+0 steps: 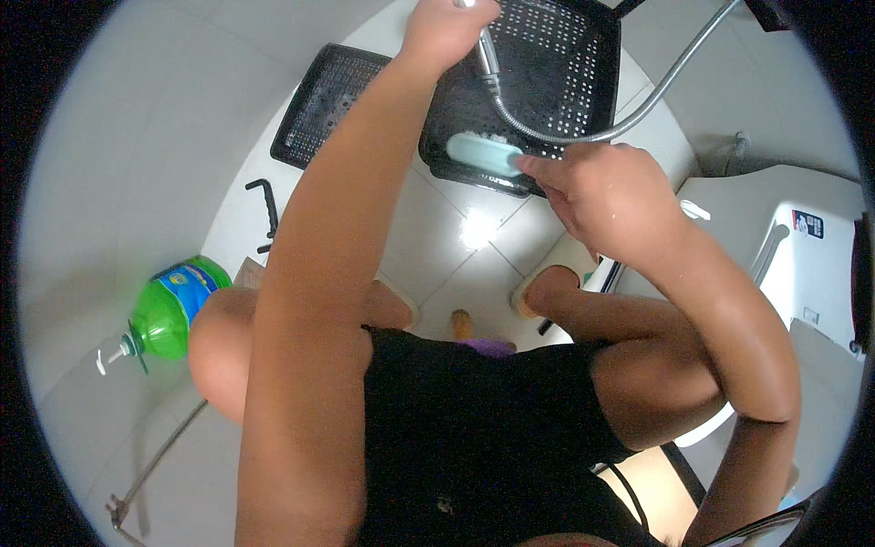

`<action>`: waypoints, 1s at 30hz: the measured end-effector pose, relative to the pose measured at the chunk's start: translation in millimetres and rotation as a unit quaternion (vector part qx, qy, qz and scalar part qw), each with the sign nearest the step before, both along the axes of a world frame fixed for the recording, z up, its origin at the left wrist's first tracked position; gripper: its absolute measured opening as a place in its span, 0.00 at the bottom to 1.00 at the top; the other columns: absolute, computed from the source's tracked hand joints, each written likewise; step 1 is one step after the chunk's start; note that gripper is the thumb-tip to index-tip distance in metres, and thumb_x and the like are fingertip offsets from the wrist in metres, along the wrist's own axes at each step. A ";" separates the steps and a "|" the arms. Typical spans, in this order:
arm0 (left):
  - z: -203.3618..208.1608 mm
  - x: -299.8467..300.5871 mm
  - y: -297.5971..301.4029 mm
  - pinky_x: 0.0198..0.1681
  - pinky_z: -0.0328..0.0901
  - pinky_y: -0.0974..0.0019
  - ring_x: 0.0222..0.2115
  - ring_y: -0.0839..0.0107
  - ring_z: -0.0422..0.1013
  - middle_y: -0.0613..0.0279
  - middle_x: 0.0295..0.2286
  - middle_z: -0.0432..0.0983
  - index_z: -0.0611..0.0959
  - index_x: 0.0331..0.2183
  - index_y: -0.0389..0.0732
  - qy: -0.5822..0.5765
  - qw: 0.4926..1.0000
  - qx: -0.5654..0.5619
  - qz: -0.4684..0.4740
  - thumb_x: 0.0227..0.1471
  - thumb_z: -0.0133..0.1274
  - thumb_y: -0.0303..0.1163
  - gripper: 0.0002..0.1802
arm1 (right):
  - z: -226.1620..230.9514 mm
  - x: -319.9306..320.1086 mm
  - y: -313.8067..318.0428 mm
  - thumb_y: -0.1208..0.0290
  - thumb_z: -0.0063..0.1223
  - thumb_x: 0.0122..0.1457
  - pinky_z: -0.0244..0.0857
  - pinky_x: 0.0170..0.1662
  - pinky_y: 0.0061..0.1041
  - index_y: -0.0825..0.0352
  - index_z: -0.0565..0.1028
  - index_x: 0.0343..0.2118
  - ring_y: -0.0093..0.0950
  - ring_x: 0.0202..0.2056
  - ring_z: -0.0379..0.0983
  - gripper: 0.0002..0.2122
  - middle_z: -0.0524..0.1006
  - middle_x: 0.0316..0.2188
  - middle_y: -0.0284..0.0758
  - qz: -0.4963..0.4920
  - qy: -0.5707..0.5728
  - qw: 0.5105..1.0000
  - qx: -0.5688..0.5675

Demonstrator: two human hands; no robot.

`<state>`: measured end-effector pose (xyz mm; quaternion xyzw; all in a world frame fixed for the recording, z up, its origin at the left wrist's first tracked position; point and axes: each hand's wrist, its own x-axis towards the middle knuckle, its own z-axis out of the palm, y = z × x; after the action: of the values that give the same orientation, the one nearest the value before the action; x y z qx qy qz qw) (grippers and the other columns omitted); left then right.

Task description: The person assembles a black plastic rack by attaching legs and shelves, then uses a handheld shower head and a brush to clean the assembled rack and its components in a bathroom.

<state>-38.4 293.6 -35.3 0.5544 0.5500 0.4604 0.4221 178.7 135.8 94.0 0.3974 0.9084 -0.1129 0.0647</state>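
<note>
At the top of the view my left hand (442, 38) is closed around the handle of a hand shower (488, 56); its spraying end is out of sight. My right hand (620, 196) pinches one end of a pale turquoise scrub brush (483, 153). The brush lies against the near side of a large black perforated tray (510, 100), with a little white foam along its far edge. The tray's surface looks wet. From the shower handle a metal hose (652, 98) loops across the tray and rises to the upper right.
A smaller black perforated basket (333, 105) sits left of the tray. Near the left wall are a black bent handle (266, 205) and a green pump bottle (169, 314). To the right stands a white appliance (793, 246). My feet rest on the tiled floor (447, 219).
</note>
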 end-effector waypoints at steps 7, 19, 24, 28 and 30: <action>7.8 12.7 0.9 0.27 0.67 0.61 0.22 0.69 0.74 0.60 0.19 0.76 0.81 0.22 0.35 0.000 1.000 -0.005 -0.026 0.53 0.58 0.41 0.19 | -17.2 -13.7 -4.8 0.71 0.48 0.62 0.76 0.29 0.40 0.55 0.80 0.52 0.40 0.28 0.82 0.17 0.81 0.30 0.41 -0.042 -0.030 0.998 0.041; 5.3 9.0 -2.2 0.29 0.68 0.58 0.23 0.65 0.76 0.55 0.19 0.78 0.81 0.22 0.33 0.038 0.999 0.014 -0.020 0.53 0.58 0.42 0.20 | 7.6 -1.6 -6.4 0.68 0.51 0.61 0.76 0.30 0.42 0.53 0.82 0.50 0.41 0.27 0.81 0.15 0.81 0.24 0.40 -0.023 -0.036 0.999 -0.030; 18.8 4.7 -3.8 0.30 0.68 0.59 0.23 0.65 0.75 0.56 0.20 0.77 0.80 0.24 0.33 0.061 0.998 -0.011 -0.034 0.53 0.57 0.41 0.19 | -11.9 -7.4 0.1 0.67 0.50 0.62 0.76 0.29 0.43 0.51 0.82 0.50 0.42 0.27 0.81 0.15 0.81 0.24 0.41 -0.012 -0.021 1.000 0.003; 23.4 7.8 -5.4 0.30 0.67 0.60 0.24 0.68 0.73 0.57 0.21 0.76 0.80 0.25 0.32 0.044 0.997 -0.010 -0.058 0.53 0.56 0.40 0.18 | -24.0 1.3 14.2 0.66 0.50 0.64 0.76 0.31 0.43 0.48 0.82 0.49 0.42 0.28 0.81 0.14 0.82 0.26 0.41 -0.048 0.039 0.998 0.031; 20.5 9.3 -6.5 0.30 0.67 0.62 0.24 0.70 0.72 0.60 0.21 0.75 0.79 0.25 0.33 0.029 0.998 -0.006 -0.064 0.54 0.56 0.40 0.18 | -19.9 8.7 18.1 0.66 0.50 0.64 0.76 0.31 0.42 0.49 0.83 0.49 0.42 0.28 0.81 0.14 0.82 0.26 0.41 -0.031 0.049 0.998 -0.001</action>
<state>-29.0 287.1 -14.8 0.5987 0.5284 0.4130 0.4379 187.4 153.9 74.1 0.4197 0.8974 -0.1352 0.0168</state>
